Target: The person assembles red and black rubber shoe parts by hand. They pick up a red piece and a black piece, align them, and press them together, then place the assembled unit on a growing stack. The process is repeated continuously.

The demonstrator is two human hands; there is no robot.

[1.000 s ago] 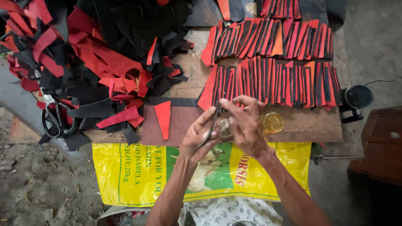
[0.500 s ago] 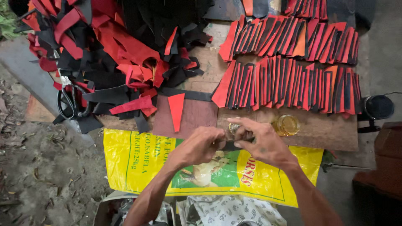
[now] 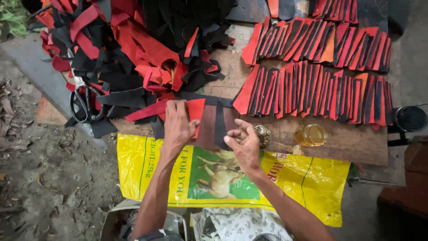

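My left hand [image 3: 177, 124] lies flat on a red wedge-shaped leather piece [image 3: 196, 111] and holds it down on the wooden board [image 3: 343, 145]. Just to the right, my right hand [image 3: 244, 145] has its fingers curled, with the fingertips pinching the lower end of a black wedge-shaped piece [image 3: 220, 122]. The two pieces lie side by side, a strip of bare board between them. A small glue-crusted round object [image 3: 263, 134] sits against the back of my right hand; I cannot tell if the hand touches it.
Two rows of overlapped red and black pieces [image 3: 312, 91] fill the right of the board. A heap of red and black scraps [image 3: 133, 53] lies at the left, with black-handled scissors [image 3: 83, 106]. A small jar of yellow liquid [image 3: 311, 135], a yellow sack [image 3: 307, 183] and a dark round can [image 3: 410, 118] are nearby.
My hands were together over the small round object near the jar. They have come apart and moved left; the left now rests on the red piece, the right on the black one.
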